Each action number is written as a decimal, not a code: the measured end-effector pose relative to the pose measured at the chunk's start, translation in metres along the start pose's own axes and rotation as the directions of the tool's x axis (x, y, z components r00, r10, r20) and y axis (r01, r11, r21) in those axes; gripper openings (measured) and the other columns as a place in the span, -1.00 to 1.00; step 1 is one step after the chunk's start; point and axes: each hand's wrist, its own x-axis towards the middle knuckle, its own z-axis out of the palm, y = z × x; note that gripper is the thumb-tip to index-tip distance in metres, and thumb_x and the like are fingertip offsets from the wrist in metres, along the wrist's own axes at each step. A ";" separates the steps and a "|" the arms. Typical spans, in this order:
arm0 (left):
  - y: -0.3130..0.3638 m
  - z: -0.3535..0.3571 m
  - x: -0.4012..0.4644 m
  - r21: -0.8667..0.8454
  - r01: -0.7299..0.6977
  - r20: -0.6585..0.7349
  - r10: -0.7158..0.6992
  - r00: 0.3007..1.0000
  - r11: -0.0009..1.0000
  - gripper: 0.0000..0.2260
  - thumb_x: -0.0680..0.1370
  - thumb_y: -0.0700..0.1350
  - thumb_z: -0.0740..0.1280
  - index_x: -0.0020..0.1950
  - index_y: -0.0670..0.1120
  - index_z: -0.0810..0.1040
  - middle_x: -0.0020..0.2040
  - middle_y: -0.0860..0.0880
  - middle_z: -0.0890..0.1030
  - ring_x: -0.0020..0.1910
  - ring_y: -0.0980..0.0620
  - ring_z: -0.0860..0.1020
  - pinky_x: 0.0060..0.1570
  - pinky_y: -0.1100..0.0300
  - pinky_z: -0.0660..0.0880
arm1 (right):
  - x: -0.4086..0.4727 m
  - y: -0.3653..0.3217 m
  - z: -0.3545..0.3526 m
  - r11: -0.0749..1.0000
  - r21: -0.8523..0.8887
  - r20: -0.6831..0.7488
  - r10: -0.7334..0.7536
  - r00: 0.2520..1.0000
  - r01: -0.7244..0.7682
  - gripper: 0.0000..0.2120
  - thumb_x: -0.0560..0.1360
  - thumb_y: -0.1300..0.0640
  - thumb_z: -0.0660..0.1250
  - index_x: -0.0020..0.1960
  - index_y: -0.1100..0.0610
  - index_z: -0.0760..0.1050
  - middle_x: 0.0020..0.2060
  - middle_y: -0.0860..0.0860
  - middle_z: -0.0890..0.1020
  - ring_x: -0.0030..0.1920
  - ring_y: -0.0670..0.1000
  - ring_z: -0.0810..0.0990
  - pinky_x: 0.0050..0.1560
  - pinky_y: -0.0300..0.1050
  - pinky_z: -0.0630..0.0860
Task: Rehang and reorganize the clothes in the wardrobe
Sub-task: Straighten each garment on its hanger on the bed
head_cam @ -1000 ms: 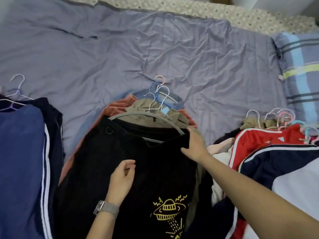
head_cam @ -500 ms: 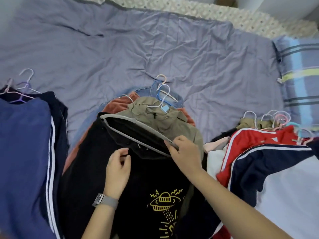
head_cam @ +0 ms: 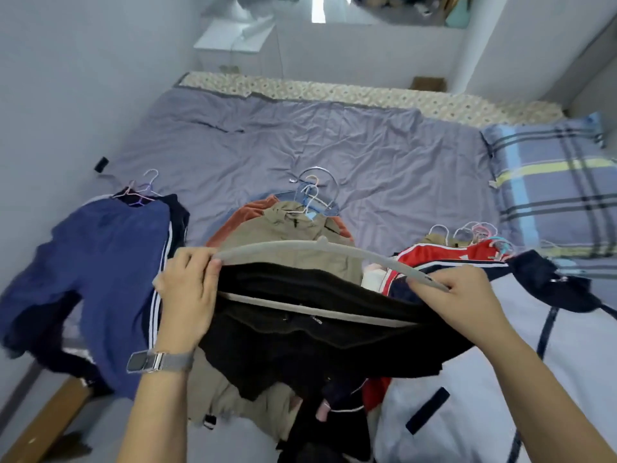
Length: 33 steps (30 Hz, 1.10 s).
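Bed (head_cam: 300, 135) with purple sheet bears clothes piles. Black garment (head_cam: 317, 335) raised over near edge, draped on grey hanger (head_cam: 300, 247). Left hand (head_cam: 187, 292) grips hanger's left end; right hand (head_cam: 457, 295) pinches right end.

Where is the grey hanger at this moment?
In the head view's centre, the grey hanger is held above the bed, left hand and right hand gripping its ends, black garment on it.
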 end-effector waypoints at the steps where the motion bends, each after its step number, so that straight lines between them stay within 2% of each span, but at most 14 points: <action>1: 0.010 -0.007 -0.024 -0.027 0.005 0.020 -0.004 1.000 1.000 -0.64 0.55 0.15 -0.01 0.01 0.03 0.51 -0.04 0.07 0.43 0.00 -0.03 0.43 -0.05 0.08 0.15 | -0.017 0.003 -0.014 1.000 -0.027 0.012 -0.001 1.000 0.001 -0.46 0.41 0.13 0.41 -0.55 0.10 0.12 -0.59 -0.06 0.12 -0.52 -0.06 0.16 -0.44 -0.14 0.10; 4: 0.039 -0.025 -0.096 -0.073 0.069 0.037 -0.066 0.997 0.995 -0.68 0.55 0.15 -0.01 -0.06 0.07 0.48 -0.08 0.10 0.43 -0.02 0.04 0.42 -0.08 0.08 0.15 | -0.062 0.009 -0.048 0.993 -0.117 0.034 -0.006 0.999 0.010 -0.53 0.39 0.05 0.36 -0.51 0.11 0.14 -0.60 -0.04 0.14 -0.51 -0.05 0.15 -0.41 -0.10 0.14; 8: 0.059 -0.059 -0.170 -0.089 0.119 0.027 -0.117 0.993 0.989 -0.76 0.51 0.20 0.03 -0.19 0.12 0.38 -0.14 0.15 0.41 -0.07 0.12 0.40 -0.10 0.10 0.11 | -0.104 0.003 -0.060 0.986 -0.158 0.086 -0.035 0.996 0.048 -0.55 0.40 0.14 0.38 -0.51 0.17 0.20 -0.60 -0.02 0.20 -0.49 0.03 0.22 -0.41 -0.08 0.17; 11: 0.061 -0.090 -0.206 -0.084 0.099 0.004 -0.099 0.995 0.992 -0.80 0.48 0.23 0.10 -0.26 0.17 0.34 -0.20 0.14 0.38 -0.13 0.21 0.36 -0.11 0.10 0.14 | -0.125 -0.025 -0.043 0.966 -0.183 0.155 -0.155 0.976 0.182 -0.56 0.37 0.12 0.38 -0.53 0.12 0.19 -0.62 0.01 0.19 -0.49 0.03 0.20 -0.42 -0.07 0.18; 13: 0.052 -0.114 -0.227 -0.059 0.141 -0.051 -0.144 0.988 0.988 -0.78 0.47 0.25 0.10 -0.26 0.17 0.34 -0.20 0.11 0.37 -0.16 0.21 0.33 -0.12 0.11 0.12 | -0.137 -0.052 -0.026 0.939 -0.186 0.196 -0.252 0.948 0.288 -0.61 0.35 0.08 0.36 -0.50 0.13 0.22 -0.60 0.06 0.25 -0.48 0.08 0.28 -0.41 -0.05 0.23; 16: 0.017 -0.155 -0.260 0.004 0.257 -0.166 -0.252 0.953 0.966 -0.75 0.48 0.22 0.18 -0.20 0.08 0.47 -0.13 0.11 0.41 -0.09 0.18 0.35 -0.06 0.13 0.12 | -0.154 -0.100 0.004 0.899 -0.163 0.252 -0.360 0.898 0.407 -0.58 0.36 0.10 0.40 -0.50 0.19 0.24 -0.60 0.07 0.23 -0.49 0.05 0.29 -0.42 -0.07 0.21; 18: -0.017 -0.180 -0.284 0.170 0.326 -0.259 -0.277 0.925 0.930 -0.82 0.49 0.12 0.31 -0.18 0.04 0.55 -0.03 0.07 0.47 0.00 0.09 0.37 0.02 0.06 0.19 | -0.165 -0.131 0.029 0.865 -0.158 0.283 -0.421 0.862 0.475 -0.53 0.35 0.08 0.43 -0.56 0.15 0.22 -0.65 0.03 0.23 -0.50 0.02 0.33 -0.43 -0.10 0.21; 20: -0.051 -0.199 -0.308 0.286 0.436 -0.290 -0.357 0.888 0.853 -0.85 0.50 0.06 0.37 -0.16 0.00 0.59 0.10 -0.01 0.50 0.13 -0.07 0.40 0.11 -0.05 0.25 | -0.174 -0.156 0.052 0.839 -0.175 0.301 -0.452 0.840 0.515 -0.55 0.33 -0.01 0.40 -0.57 0.14 0.25 -0.65 0.03 0.28 -0.45 0.09 0.42 -0.42 -0.12 0.23; 22: -0.097 -0.224 -0.338 0.212 0.554 -0.234 -0.509 0.828 0.805 -0.85 0.54 0.07 0.31 -0.16 0.04 0.56 0.10 -0.03 0.52 0.14 -0.15 0.43 0.08 -0.05 0.32 | -0.190 -0.185 0.083 0.830 -0.171 0.331 -0.458 0.825 0.530 -0.61 0.28 -0.05 0.33 -0.54 0.16 0.29 -0.62 0.06 0.32 -0.42 0.13 0.47 -0.43 -0.14 0.25; 23: -0.119 -0.236 -0.352 0.117 0.576 -0.175 -0.554 0.814 0.809 -0.83 0.55 0.09 0.26 -0.21 0.10 0.51 0.00 -0.01 0.55 0.07 -0.13 0.47 -0.02 -0.02 0.38 | -0.199 -0.197 0.100 0.833 -0.154 0.345 -0.458 0.819 0.531 -0.62 0.28 -0.04 0.34 -0.53 0.17 0.30 -0.61 0.07 0.33 -0.42 0.14 0.47 -0.43 -0.14 0.27; 25: -0.159 -0.258 -0.376 -0.024 0.553 -0.116 -0.552 0.826 0.833 -0.78 0.56 0.10 0.20 -0.29 0.17 0.37 -0.25 0.03 0.50 -0.16 -0.06 0.49 -0.27 0.06 0.35 | -0.215 -0.220 0.135 0.836 -0.127 0.367 -0.460 0.808 0.534 -0.61 0.28 -0.03 0.36 -0.54 0.16 0.29 -0.60 0.08 0.32 -0.42 0.16 0.47 -0.43 -0.12 0.29; 26: -0.172 -0.268 -0.383 -0.041 0.542 -0.133 -0.542 0.830 0.839 -0.76 0.57 0.07 0.20 -0.30 0.19 0.34 -0.29 0.05 0.45 -0.21 -0.01 0.46 -0.30 0.09 0.31 | -0.221 -0.231 0.151 0.840 -0.125 0.369 -0.455 0.811 0.528 -0.58 0.30 -0.01 0.39 -0.54 0.17 0.28 -0.60 0.07 0.29 -0.43 0.16 0.46 -0.43 -0.12 0.28; 30: -0.212 -0.301 -0.383 -0.054 0.504 -0.243 -0.500 0.831 0.862 -0.77 0.59 -0.07 0.23 -0.23 0.17 0.34 -0.24 0.03 0.44 -0.18 0.02 0.42 -0.19 0.11 0.30 | -0.231 -0.268 0.205 0.876 -0.103 0.370 -0.406 0.835 0.472 -0.55 0.35 0.10 0.44 -0.50 0.20 0.22 -0.58 0.02 0.16 -0.50 0.00 0.26 -0.45 -0.10 0.21; 33: -0.246 -0.319 -0.354 -0.032 0.484 -0.286 -0.472 0.834 0.874 -0.88 0.57 0.01 0.19 -0.11 0.05 0.47 -0.15 0.02 0.49 -0.09 -0.03 0.44 -0.07 0.04 0.36 | -0.224 -0.287 0.232 0.908 -0.043 0.348 -0.377 0.859 0.416 -0.53 0.37 0.14 0.43 -0.49 0.17 0.17 -0.58 -0.01 0.13 -0.53 -0.04 0.16 -0.48 -0.18 0.16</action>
